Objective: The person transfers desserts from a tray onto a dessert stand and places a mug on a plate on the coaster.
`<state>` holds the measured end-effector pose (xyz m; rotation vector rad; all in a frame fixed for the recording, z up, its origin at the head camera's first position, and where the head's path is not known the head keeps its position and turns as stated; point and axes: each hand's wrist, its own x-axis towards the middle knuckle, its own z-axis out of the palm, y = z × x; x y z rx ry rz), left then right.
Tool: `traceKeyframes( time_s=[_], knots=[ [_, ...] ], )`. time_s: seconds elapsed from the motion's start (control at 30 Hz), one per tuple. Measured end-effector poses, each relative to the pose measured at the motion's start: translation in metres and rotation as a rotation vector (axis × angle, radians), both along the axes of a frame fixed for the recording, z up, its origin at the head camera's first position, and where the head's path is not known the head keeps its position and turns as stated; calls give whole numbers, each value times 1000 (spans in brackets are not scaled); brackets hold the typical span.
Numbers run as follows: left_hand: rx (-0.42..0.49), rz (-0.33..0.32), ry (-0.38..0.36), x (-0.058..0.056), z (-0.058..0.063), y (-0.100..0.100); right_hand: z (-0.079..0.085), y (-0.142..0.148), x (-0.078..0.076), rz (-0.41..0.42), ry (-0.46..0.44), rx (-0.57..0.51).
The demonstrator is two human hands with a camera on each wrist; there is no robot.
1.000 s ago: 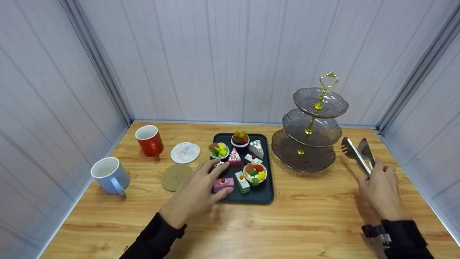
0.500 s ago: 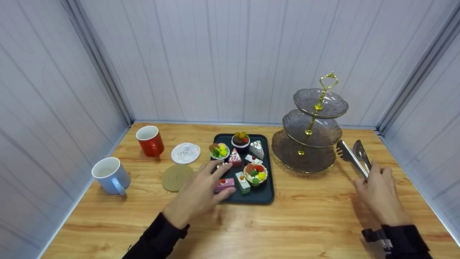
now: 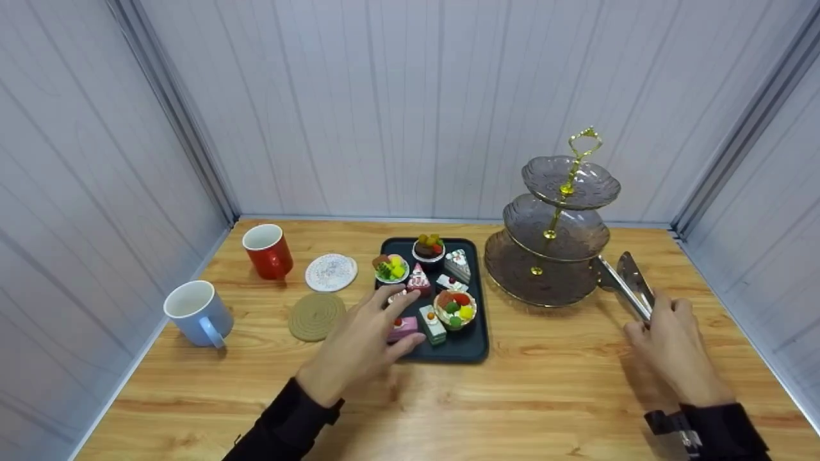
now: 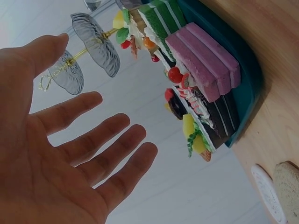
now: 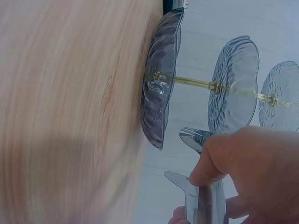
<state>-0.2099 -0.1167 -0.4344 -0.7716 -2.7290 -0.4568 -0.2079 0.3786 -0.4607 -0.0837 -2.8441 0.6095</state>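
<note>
My left hand [image 3: 359, 342] hovers over the near left part of a dark tray [image 3: 475, 349], fingers loosely spread. In the left wrist view nothing lies in its palm. Nearest to it are a pink cake slice [image 3: 403, 328] with a red cherry, a green layered slice [image 3: 433, 325] and a dark chocolate slice [image 4: 216, 119]. A fruit tart [image 3: 455, 310] and several other small cakes share the tray. At the right, my right hand [image 3: 672, 349] grips metal tongs [image 3: 626, 289], their two arms apart, pointing away from me. One tip overlaps the stand's bottom plate in the head view.
A three-tier smoky glass stand [image 3: 549, 282] with a gold stem stands right of the tray. At the left are a red mug [image 3: 266, 256], a light blue mug [image 3: 198, 317], a white coaster [image 3: 330, 273] and a woven tan coaster [image 3: 316, 317]. Panel walls enclose the table.
My right hand has moved a little left and toward me with the tongs, whose tips now reach the stand's plate edge in view. My left hand has drifted slightly right.
</note>
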Motion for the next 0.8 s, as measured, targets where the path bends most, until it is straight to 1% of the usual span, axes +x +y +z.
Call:
traceKeyframes(
  time_s=[0.1,0.27,0.43,0.57,0.8],
  knots=[
    [3,-6,11,0,0,2,1,-2,2,27,-17,-1],
    [7,-8,16,0,0,4,3,-4,3,35,-78,-11],
    [1,-13,27,0,0,5,3,-8,2,36,-64,0],
    [3,-19,22,0,0,7,1,-11,2,44,-49,-5],
    [7,-25,29,0,1,10,-1,-19,1,42,-1,0]
  ],
)
